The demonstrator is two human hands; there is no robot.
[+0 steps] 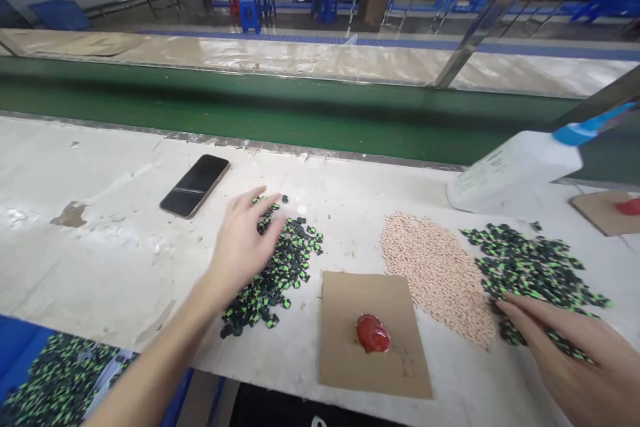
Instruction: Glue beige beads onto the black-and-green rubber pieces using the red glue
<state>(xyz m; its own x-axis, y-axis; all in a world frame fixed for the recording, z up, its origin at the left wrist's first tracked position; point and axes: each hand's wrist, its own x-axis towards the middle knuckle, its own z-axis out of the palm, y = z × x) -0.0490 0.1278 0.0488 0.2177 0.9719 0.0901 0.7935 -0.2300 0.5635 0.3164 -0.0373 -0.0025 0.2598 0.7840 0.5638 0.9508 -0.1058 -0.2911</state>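
Note:
My left hand [243,243] lies open, fingers spread, on a small pile of black-and-green parts [280,267] in the middle of the white bench. My right hand [575,353] rests flat with fingers stretched out on the near edge of a larger pile of the same black-and-green parts [530,267] at the right. Between the two piles sits a heap of small pinkish pellets [435,267]. In front of it lies a square of brown cardboard [370,333] with a blob of red paste [373,333] on it.
A dark phone [195,185] lies face up at the back left. A white bottle with a blue cap [515,167] lies on its side at the right. A blue bin of parts [55,380] sits at the lower left. A green conveyor belt [280,113] runs behind the bench.

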